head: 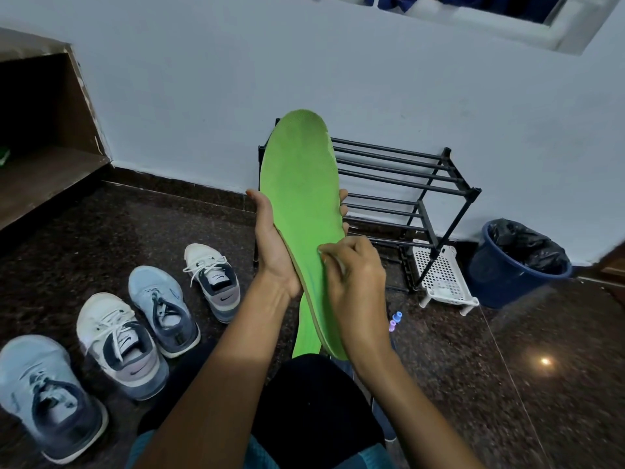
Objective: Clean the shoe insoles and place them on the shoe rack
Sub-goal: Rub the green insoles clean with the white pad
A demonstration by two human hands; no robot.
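- Head view: long green foam insole [301, 184] held upright at centre, before black metal-bar shoe rack [406, 164] against far wall.
- Cupped mid-length by left hand [274, 245], fingers wrapped behind.
- Right hand [355, 275] curled, pinching small pale cloth [334, 263] against near heel part.
- Probably light, bendy, grippy; best gripped mid-length, back supported.

I see a green insole [299, 184], a white cloth [335, 264] and a black shoe rack [399, 181]. The bin [497, 279] is blue, its liner [527, 245] black, the floor [473, 384] dark and speckled.
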